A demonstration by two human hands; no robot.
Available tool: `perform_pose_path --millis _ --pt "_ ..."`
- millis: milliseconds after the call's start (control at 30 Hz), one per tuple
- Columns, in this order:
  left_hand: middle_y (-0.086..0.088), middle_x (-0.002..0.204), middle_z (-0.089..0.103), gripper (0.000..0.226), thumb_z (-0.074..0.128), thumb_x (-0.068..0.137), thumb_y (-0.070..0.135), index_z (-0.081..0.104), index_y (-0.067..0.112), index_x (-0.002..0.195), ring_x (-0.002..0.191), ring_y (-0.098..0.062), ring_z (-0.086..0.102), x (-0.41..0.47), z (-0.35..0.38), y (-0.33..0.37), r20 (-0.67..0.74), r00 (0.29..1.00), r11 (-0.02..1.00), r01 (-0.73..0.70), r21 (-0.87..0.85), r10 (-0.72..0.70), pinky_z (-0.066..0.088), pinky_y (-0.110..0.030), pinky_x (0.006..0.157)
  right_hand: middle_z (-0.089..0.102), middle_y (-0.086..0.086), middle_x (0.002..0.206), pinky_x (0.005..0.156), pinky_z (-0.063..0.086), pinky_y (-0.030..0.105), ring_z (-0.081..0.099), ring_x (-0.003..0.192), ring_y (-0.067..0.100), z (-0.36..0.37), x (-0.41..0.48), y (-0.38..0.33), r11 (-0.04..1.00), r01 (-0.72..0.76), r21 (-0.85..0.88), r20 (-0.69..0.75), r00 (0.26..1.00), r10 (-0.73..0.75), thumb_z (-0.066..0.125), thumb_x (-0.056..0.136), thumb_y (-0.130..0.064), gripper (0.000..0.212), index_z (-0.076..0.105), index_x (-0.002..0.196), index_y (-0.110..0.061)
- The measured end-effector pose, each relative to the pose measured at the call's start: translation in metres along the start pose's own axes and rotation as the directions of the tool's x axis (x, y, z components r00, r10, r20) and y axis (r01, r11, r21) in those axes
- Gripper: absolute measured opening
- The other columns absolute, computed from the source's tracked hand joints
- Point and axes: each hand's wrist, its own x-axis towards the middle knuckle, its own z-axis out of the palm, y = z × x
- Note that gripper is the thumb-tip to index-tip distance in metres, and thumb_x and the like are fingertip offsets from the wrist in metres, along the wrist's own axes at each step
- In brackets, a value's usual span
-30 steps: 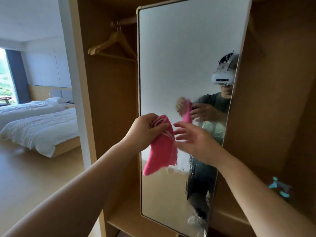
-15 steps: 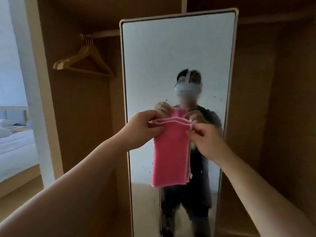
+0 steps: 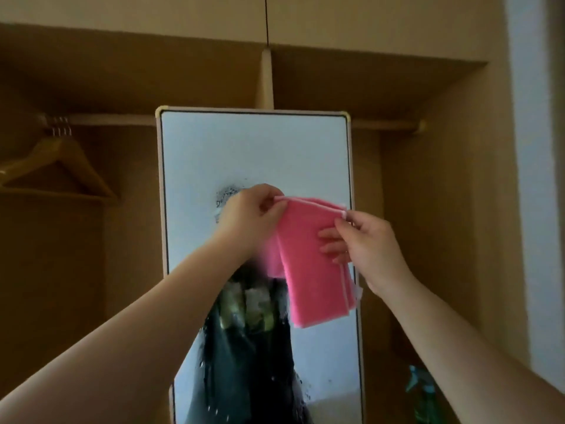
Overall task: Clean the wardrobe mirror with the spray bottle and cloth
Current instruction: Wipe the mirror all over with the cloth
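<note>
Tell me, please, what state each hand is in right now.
Left hand: closed, pinching the top left corner of the folded pink fabric cloth.
Right hand: closed, pinching that cloth's top right corner.

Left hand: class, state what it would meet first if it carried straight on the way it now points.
Probably the mirror, directly beyond the left hand, whose fingers pinch the pink cloth. The gap to the glass is hard to judge from this view.

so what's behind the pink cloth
The mirror: its glass and right frame edge run behind the cloth. That covered patch, wet or dry, cannot be seen.
</note>
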Motion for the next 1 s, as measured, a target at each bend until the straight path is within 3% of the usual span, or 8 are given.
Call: perform_pose_path --millis 100,233,333,533,667,800,900,1000 --pt "0.019 0.073 0.06 0.007 0.062 0.088 0.027 0.067 0.032 0.087 0.069 0.003 0.056 0.031 0.009 0.008 -0.036 0.996 0.994 -0.083 0.073 0.086 0.043 -0.019 0.06 0.075 -0.004 0.082 0.059 0.059 0.024 0.072 0.071 0.014 -0.005 0.027 -0.006 0.993 0.109 -0.049 -0.049 0.993 -0.112 0.052 0.097 -0.021 0.014 0.061 0.101 -0.03" --pt "0.007 0.088 0.067 0.013 0.06 0.09 0.028 0.072 0.024 0.094 0.082 -0.013 0.06 0.075 0.02 0.015 -0.104 0.974 0.955 -0.174 0.239 0.203 0.049 -0.032 0.073 0.074 -0.003 0.085 0.065 0.06 0.026 0.072 0.075 0.01 -0.006 0.068 -0.007 0.984 0.171 -0.057 -0.081 0.981 -0.175 0.051 0.098 -0.022 0.017 0.063 0.11 -0.018" --pt "0.002 0.105 0.065 0.019 0.059 0.09 0.035 0.072 0.024 0.097 0.104 -0.023 0.051 0.102 0.025 0.016 -0.193 0.946 0.906 -0.171 0.387 0.261 0.032 -0.031 0.081 0.073 -0.004 0.094 0.07 0.061 0.026 0.072 0.079 0.007 -0.004 0.098 -0.003 0.969 0.226 -0.1 -0.112 0.965 -0.237 0.05 0.099 -0.025 0.028 0.058 0.123 -0.014" --pt "0.004 0.12 0.055 0.019 0.06 0.089 0.039 0.074 0.03 0.099 0.118 -0.02 0.037 0.126 0.036 0.015 -0.252 0.914 0.849 -0.156 0.505 0.317 0.024 -0.034 0.095 0.06 -0.02 0.115 0.064 0.046 0.002 0.062 0.09 -0.013 0.002 0.118 0.022 0.879 0.403 -0.255 -0.064 0.9 -0.432 0.05 0.097 -0.041 0.069 0.004 0.149 -0.046" --pt "0.003 0.126 0.053 0.018 0.062 0.088 0.041 0.073 0.031 0.098 0.122 -0.021 0.035 0.132 0.043 0.018 -0.279 0.893 0.815 -0.148 0.56 0.354 0.022 -0.034 0.1 0.06 -0.015 0.116 0.079 0.057 0.018 0.065 0.092 -0.003 0.007 0.127 0.032 0.813 0.518 -0.265 -0.127 0.817 -0.562 0.056 0.095 -0.032 0.046 0.032 0.134 -0.027" --pt "0.003 0.124 0.054 0.016 0.068 0.084 0.036 0.069 0.027 0.097 0.122 -0.022 0.036 0.135 0.046 0.023 -0.287 0.891 0.808 -0.136 0.573 0.353 0.023 -0.035 0.102 0.063 -0.006 0.082 0.063 0.058 0.034 0.061 0.067 0.008 0.009 0.143 0.02 0.728 0.508 -0.461 -0.176 0.751 -0.636 0.056 0.097 -0.029 0.014 0.052 0.09 -0.017" --pt "0.002 0.124 0.054 0.017 0.068 0.084 0.038 0.068 0.026 0.096 0.122 -0.023 0.037 0.134 0.043 0.022 -0.248 0.899 0.777 -0.144 0.612 0.362 0.025 -0.037 0.103 0.064 0.003 0.103 0.073 0.054 0.024 0.063 0.087 0.016 0.016 0.146 0.015 0.514 0.52 -0.682 -0.01 0.696 -0.718 0.054 0.097 -0.027 0.02 0.063 0.109 -0.015" --pt "0.001 0.122 0.055 0.021 0.065 0.085 0.041 0.067 0.024 0.098 0.12 -0.023 0.038 0.127 0.03 0.016 -0.228 0.894 0.756 -0.165 0.633 0.385 0.026 -0.036 0.102 0.059 0.016 0.123 0.085 0.053 0.039 0.06 0.107 0.032 0.025 0.143 0.02 0.297 0.454 -0.84 0.129 0.699 -0.704 0.048 0.097 -0.035 0.04 0.059 0.127 -0.012"
